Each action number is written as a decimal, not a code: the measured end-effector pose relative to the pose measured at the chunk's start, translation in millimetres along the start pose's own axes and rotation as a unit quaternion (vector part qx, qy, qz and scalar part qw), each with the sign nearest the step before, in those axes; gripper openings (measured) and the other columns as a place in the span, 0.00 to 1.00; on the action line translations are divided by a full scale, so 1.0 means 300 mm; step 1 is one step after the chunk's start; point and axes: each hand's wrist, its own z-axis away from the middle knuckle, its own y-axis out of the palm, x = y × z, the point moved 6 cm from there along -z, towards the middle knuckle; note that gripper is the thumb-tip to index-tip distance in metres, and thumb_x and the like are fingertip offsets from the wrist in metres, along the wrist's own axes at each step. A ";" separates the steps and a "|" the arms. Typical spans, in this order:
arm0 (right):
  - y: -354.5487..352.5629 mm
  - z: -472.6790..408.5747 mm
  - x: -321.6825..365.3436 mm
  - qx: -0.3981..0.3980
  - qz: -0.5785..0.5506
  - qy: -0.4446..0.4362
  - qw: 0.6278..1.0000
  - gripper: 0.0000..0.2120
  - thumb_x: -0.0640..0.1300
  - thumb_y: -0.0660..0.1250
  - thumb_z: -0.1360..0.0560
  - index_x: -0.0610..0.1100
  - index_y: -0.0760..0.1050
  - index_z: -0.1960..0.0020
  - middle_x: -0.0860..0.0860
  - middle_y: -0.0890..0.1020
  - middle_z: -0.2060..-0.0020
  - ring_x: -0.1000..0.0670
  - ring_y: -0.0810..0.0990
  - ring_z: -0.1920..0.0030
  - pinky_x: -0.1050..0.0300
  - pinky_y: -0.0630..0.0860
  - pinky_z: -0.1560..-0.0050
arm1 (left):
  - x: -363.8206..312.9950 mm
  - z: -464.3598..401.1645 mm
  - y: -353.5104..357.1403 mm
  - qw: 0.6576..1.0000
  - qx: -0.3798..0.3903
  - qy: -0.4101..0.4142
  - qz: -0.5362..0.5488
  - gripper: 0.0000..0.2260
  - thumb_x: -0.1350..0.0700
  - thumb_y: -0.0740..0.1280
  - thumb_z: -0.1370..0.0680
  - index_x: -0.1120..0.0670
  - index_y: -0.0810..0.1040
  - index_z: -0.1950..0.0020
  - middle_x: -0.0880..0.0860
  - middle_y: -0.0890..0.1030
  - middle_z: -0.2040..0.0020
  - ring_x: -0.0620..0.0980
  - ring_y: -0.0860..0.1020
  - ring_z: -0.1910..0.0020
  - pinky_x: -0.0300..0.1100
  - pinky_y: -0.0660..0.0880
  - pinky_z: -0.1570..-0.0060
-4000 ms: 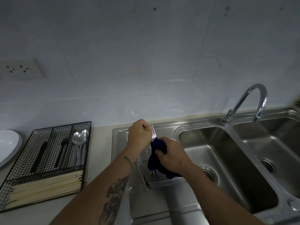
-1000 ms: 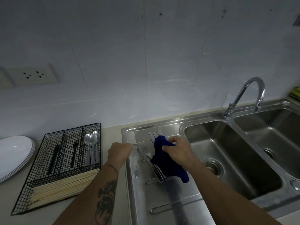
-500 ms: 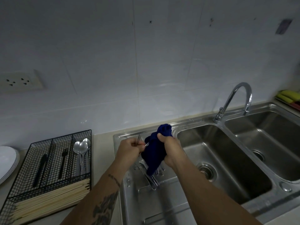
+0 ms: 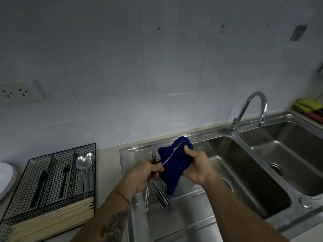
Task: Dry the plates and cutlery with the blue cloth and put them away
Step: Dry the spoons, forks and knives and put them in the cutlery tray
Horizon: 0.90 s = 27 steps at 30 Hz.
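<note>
Against blue cloth (image 4: pixel 172 169), probably fork (image 4: pixel 173 152).

Cloth (image 4: pixel 172 169) dk blue; cutlery tray (image 4: pixel 52 182) blk wire mesh; plates (image 4: pixel 6 177) white; sponge (image 4: pixel 308 103) yellow-green.

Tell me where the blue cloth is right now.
In the head view the blue cloth sits centre frame above the sink's draining board, gripped by the right hand, with a fork from the left hand lying across it.

One blue cloth (image 4: pixel 174 165), two spoons (image 4: pixel 85 162), two sink basins (image 4: pixel 244 172), one faucet (image 4: pixel 251 109).
</note>
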 end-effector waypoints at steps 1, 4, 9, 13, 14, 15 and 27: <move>0.014 -0.001 -0.019 0.033 0.008 0.000 0.999 0.24 0.41 0.71 0.28 0.33 0.75 0.34 0.36 0.81 0.40 0.36 0.80 0.41 0.39 0.74 0.38 | 0.015 -0.002 0.008 0.999 0.018 -0.032 0.008 0.02 0.64 0.66 0.21 0.59 0.77 0.50 0.52 0.81 0.66 0.45 0.73 0.73 0.36 0.65 0.76; 0.051 -0.004 -0.036 0.079 0.019 -0.017 0.997 0.33 0.38 0.79 0.37 0.34 0.74 0.34 0.35 0.79 0.39 0.35 0.79 0.41 0.40 0.77 0.41 | 0.026 0.004 0.008 0.996 0.048 -0.073 0.000 0.03 0.61 0.66 0.20 0.59 0.77 0.53 0.51 0.80 0.68 0.43 0.72 0.74 0.35 0.62 0.75; 0.062 -0.020 0.009 -0.012 0.039 -0.063 0.997 0.19 0.30 0.70 0.30 0.34 0.75 0.39 0.35 0.82 0.45 0.35 0.82 0.46 0.43 0.82 0.52 | -0.038 0.011 -0.037 0.990 -0.011 0.033 -0.139 0.06 0.56 0.67 0.19 0.59 0.79 0.49 0.53 0.85 0.60 0.47 0.78 0.65 0.40 0.73 0.66; 0.069 -0.018 0.081 -0.087 0.169 -0.127 0.974 0.17 0.28 0.70 0.29 0.41 0.77 0.43 0.41 0.84 0.51 0.40 0.83 0.52 0.42 0.81 0.48 | -0.131 0.049 -0.072 0.956 -0.123 0.161 -0.210 0.05 0.54 0.66 0.19 0.50 0.81 0.53 0.47 0.83 0.57 0.47 0.79 0.56 0.40 0.72 0.57; 0.072 -0.018 0.090 -0.096 0.214 -0.135 0.963 0.18 0.29 0.71 0.29 0.43 0.76 0.42 0.42 0.84 0.50 0.40 0.83 0.51 0.41 0.81 0.46 | -0.165 0.062 -0.059 0.953 -0.129 0.188 -0.201 0.04 0.55 0.66 0.20 0.49 0.81 0.52 0.46 0.83 0.56 0.45 0.79 0.56 0.39 0.73 0.56; 0.077 -0.018 0.095 -0.101 0.254 -0.141 0.952 0.20 0.30 0.72 0.30 0.44 0.76 0.41 0.43 0.84 0.49 0.40 0.83 0.51 0.41 0.81 0.45 | -0.199 0.070 -0.040 0.950 -0.125 0.211 -0.195 0.04 0.56 0.67 0.21 0.49 0.82 0.52 0.46 0.83 0.55 0.44 0.79 0.57 0.37 0.73 0.58; 0.157 0.044 0.038 -0.067 0.428 -0.180 0.883 0.17 0.32 0.73 0.28 0.50 0.73 0.49 0.46 0.84 0.54 0.46 0.85 0.56 0.52 0.83 0.56 | -0.268 0.048 0.027 0.913 -0.181 0.265 -0.251 0.04 0.63 0.71 0.26 0.61 0.78 0.60 0.49 0.79 0.66 0.44 0.75 0.67 0.34 0.68 0.70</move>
